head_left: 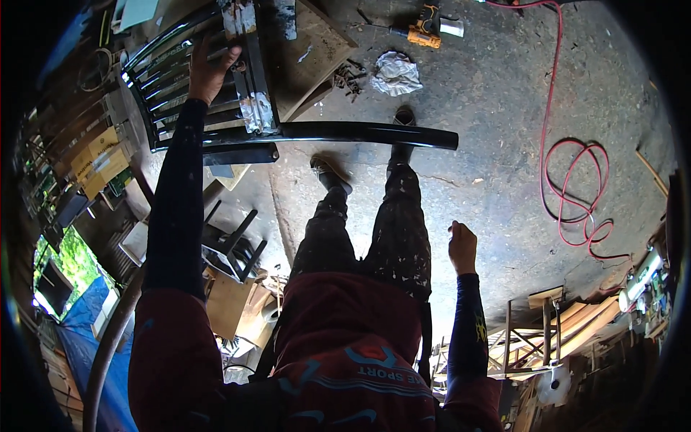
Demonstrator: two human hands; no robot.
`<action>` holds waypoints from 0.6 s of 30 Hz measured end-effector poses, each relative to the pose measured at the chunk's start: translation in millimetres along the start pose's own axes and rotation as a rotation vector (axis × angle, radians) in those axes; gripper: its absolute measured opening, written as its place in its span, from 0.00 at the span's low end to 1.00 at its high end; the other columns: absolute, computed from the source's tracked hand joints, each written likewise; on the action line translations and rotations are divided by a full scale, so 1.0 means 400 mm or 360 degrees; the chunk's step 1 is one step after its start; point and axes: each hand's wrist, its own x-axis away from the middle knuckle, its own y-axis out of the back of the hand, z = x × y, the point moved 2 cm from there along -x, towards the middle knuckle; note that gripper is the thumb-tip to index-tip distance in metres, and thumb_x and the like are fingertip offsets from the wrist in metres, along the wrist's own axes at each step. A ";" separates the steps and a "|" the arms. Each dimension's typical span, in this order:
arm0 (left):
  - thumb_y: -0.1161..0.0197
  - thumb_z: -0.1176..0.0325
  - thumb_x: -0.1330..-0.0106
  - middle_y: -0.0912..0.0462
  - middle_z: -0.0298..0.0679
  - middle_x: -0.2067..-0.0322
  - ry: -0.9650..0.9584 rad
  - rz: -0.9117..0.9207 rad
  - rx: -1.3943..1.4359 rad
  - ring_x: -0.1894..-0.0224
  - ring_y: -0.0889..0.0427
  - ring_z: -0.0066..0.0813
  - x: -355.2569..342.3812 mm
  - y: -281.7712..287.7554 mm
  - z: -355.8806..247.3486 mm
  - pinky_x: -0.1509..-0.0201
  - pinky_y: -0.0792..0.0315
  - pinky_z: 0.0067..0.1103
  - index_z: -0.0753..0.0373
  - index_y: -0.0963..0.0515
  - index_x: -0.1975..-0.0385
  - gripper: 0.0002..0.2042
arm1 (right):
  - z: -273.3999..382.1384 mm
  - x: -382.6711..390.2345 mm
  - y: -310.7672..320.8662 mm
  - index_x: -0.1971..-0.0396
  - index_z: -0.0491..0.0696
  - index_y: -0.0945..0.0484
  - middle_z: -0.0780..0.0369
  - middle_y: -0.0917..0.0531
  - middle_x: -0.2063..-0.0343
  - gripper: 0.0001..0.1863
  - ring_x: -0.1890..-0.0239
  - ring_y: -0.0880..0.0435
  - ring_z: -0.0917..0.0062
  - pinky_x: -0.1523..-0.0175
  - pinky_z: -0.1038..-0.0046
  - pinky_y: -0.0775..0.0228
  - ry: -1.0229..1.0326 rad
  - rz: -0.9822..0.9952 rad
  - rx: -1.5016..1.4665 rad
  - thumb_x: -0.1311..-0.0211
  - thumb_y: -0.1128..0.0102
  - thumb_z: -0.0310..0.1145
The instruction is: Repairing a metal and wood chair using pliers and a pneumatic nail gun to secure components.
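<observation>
A glossy black chair frame (pixel 360 134) with slats lies at the upper left, its long curved leg reaching right in front of my feet. Over its slats is my left hand (pixel 207 78), thumb spread away from the fingers, which are partly lost against the dark frame. Beside that hand, a rail (pixel 255 108) across the frame carries pale, smeared patches. My right hand (pixel 462 247) hangs over the floor at the right of my legs, away from the chair. Its fingers are curled in, and whether something small is inside is hidden.
A yellow and black cordless drill (pixel 425 32) lies on the concrete floor beyond crumpled white paper (pixel 396 73) and a pile of screws (pixel 349 75). A red hose (pixel 551 93) loops at the right. A small black stool (pixel 234 245) stands at left; wooden frames (pixel 533 331) lie lower right.
</observation>
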 end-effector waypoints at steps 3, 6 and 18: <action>0.33 0.29 0.46 0.36 0.55 0.31 0.0151 0.0139 0.0180 0.31 0.32 0.50 0.006 -0.037 -0.006 0.32 0.33 0.37 0.60 0.35 0.30 0.50 | -0.022 0.001 -0.024 0.73 0.41 0.20 0.49 0.16 0.75 0.20 0.69 0.16 0.52 0.63 0.60 0.26 -0.0016 0.0001 -0.0014 0.24 0.49 0.38; 0.32 0.30 0.46 0.32 0.53 0.33 0.0323 0.0240 0.0473 0.32 0.31 0.48 0.005 -0.032 0.000 0.32 0.32 0.35 0.60 0.35 0.30 0.49 | 0.002 -0.005 -0.064 0.73 0.41 0.20 0.49 0.16 0.76 0.18 0.71 0.17 0.52 0.65 0.59 0.27 -0.0089 0.0052 -0.0115 0.26 0.46 0.39; 0.32 0.37 0.39 0.20 0.41 0.42 0.0124 0.0087 0.0395 0.42 0.20 0.33 0.028 0.007 -0.056 0.40 0.26 0.27 0.54 0.33 0.31 0.40 | 0.240 0.030 -0.309 0.69 0.45 0.23 0.47 0.18 0.74 0.12 0.69 0.18 0.47 0.65 0.50 0.29 0.0407 0.0154 -0.0012 0.28 0.46 0.37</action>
